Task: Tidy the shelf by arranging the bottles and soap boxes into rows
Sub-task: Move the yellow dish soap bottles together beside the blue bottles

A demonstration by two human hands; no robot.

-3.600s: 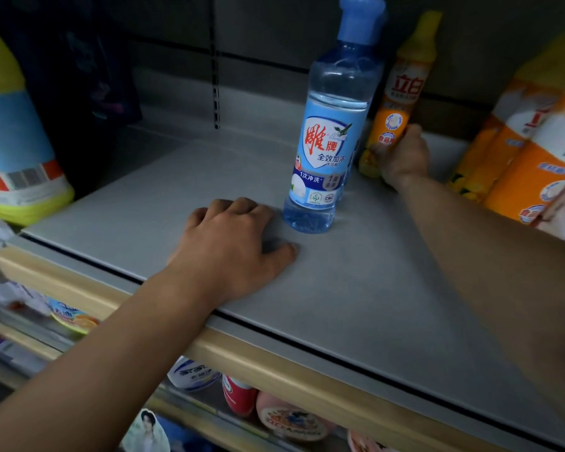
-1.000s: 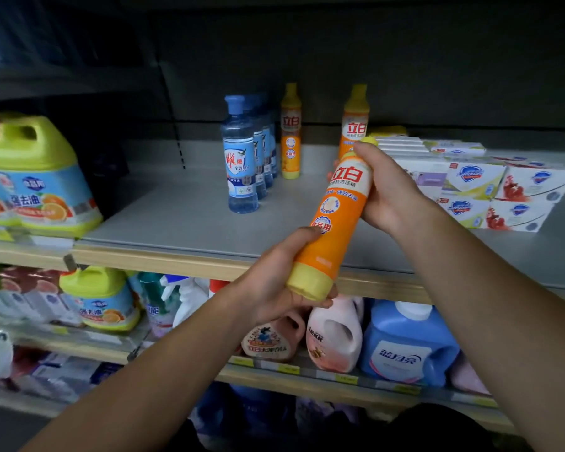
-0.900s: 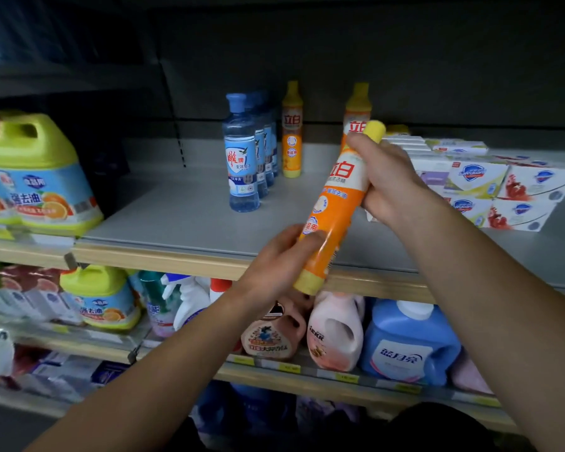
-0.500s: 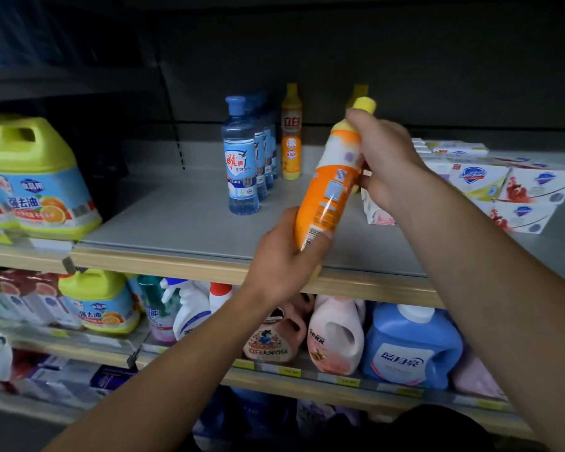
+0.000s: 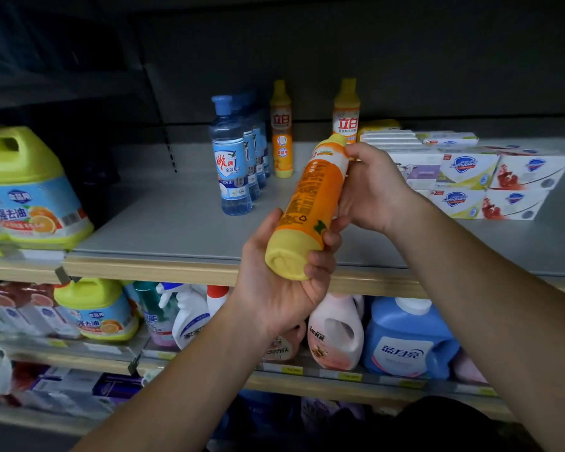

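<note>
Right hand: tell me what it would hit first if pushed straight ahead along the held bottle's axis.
Probably the upright orange bottle at the back, just beyond the right hand and the held orange bottle; depth is uncertain, so it might pass beside it.

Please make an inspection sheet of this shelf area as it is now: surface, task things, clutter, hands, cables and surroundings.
Surface: grey shelf with a wooden front edge, partly bare.
Job's things: orange bottle held tilted in front of the shelf, back label showing; blue-capped clear bottles in a row running front to back; two orange bottles standing at the back; soap boxes stacked on the right.
Clutter: nothing seen.
Grippers: left hand grips the held bottle's base; right hand grips its upper part.
Cables: nothing seen.
Surroundings: large yellow-green jug at left; detergent jugs and spray bottles on the shelf below.
</note>
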